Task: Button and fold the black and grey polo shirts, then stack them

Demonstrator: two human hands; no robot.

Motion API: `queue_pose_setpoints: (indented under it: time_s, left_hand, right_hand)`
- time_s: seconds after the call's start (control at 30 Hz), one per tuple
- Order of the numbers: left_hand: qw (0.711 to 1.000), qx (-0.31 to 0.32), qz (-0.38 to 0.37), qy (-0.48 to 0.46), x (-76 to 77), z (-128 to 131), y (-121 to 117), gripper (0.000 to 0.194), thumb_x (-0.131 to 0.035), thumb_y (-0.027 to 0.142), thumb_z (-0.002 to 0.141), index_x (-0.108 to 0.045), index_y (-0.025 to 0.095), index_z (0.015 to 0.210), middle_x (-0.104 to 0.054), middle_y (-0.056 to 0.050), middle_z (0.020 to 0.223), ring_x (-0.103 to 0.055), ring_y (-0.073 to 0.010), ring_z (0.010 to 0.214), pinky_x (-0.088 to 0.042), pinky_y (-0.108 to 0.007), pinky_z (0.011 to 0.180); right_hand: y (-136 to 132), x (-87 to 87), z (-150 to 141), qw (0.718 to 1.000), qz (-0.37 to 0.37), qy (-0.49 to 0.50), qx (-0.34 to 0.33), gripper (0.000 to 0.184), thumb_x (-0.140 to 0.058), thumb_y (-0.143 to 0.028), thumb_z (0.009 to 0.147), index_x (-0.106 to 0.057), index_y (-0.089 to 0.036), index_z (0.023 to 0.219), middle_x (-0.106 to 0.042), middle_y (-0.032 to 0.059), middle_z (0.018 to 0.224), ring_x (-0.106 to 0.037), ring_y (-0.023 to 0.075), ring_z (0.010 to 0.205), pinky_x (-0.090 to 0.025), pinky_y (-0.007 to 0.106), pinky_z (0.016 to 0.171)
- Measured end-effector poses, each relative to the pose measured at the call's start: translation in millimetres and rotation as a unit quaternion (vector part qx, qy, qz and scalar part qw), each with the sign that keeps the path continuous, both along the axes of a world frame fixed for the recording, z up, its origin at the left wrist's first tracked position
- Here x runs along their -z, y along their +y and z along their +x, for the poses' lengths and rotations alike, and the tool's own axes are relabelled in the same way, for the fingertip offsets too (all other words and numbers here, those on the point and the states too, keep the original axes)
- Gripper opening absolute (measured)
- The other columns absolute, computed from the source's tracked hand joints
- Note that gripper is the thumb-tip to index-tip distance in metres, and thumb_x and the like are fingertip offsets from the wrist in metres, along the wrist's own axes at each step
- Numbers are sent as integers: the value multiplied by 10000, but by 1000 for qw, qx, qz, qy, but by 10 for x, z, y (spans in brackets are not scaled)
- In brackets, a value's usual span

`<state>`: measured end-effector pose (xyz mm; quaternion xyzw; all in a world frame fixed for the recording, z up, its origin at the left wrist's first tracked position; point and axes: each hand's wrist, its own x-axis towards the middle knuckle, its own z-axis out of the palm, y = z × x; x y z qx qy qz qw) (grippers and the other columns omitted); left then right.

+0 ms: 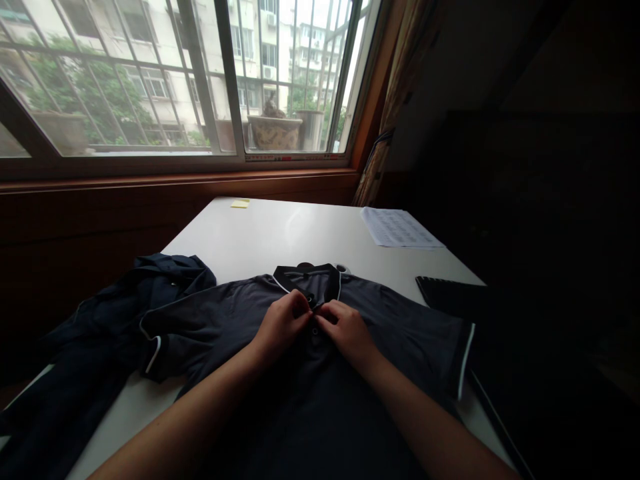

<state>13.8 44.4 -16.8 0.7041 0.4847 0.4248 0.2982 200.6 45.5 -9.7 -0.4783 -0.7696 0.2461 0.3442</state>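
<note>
A dark grey polo shirt [400,313] lies spread front side up on the white table [320,233], its black collar edged in white and pointing to the window. My left hand [283,321] pinches the button placket just below the collar. Opposite it, my right hand [349,328] grips the placket's other side, fingertips nearly meeting those of the left. One button [315,331] shows right below the fingers, and another round button sits just above them. What lies between the fingertips is mostly hidden.
Dark blue clothing [165,273] is heaped at the table's left edge. Printed sheets [400,228] lie at the back right, a yellow sticky note [241,203] at the back left. A black spiral notebook [445,293] rests on the right edge. Behind stands a barred window [240,80].
</note>
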Motion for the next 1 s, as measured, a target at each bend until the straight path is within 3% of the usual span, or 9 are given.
queue_pose_setpoints:
  time_s: [0.3, 1.0]
  left_hand:
    - [1000, 0, -5, -12, -12, -4, 1, 83, -647, 154, 809, -607, 207, 858, -683, 4, 815, -637, -155, 731, -474, -251, 684]
    - [999, 3, -13, -30, -6, -18, 8, 93, -657, 178, 817, -582, 206, 865, -672, 8, 819, -627, -146, 726, -464, -243, 663]
  right_hand:
    - [3, -8, 5, 1000, -2, 18, -8, 89, -636, -237, 902, -713, -234, 858, -701, 22, 862, -656, 203, 839, -473, 317, 783]
    - [14, -18, 6, 1000, -22, 19, -4, 54, -660, -203, 864, -705, -207, 835, -681, 14, 821, -638, 180, 776, -462, 283, 722]
